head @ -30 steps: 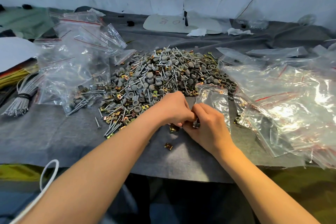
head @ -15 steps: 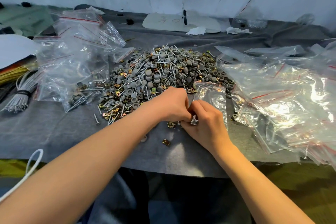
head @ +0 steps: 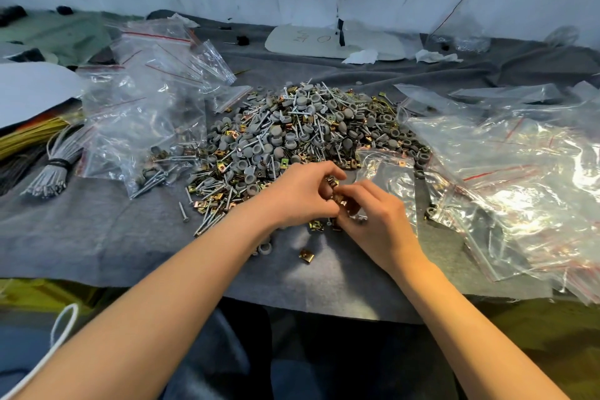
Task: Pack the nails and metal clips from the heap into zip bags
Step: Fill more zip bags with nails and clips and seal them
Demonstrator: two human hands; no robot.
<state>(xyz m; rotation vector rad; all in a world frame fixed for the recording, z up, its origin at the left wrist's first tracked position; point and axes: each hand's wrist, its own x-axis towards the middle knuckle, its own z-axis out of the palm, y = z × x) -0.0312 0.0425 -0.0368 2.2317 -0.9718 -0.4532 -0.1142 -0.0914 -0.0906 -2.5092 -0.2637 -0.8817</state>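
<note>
Metal clips (head: 336,192) are pinched at the near edge of the heap (head: 302,130), left hand (head: 302,195) and right hand (head: 373,221) both curled round them, likely tallying a batch; a zip bag (head: 388,172) lies just beside, handy for filling

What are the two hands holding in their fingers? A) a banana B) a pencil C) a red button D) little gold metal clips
D: the left hand and the right hand both pinch small gold metal clips, just in front of the heap.
</note>
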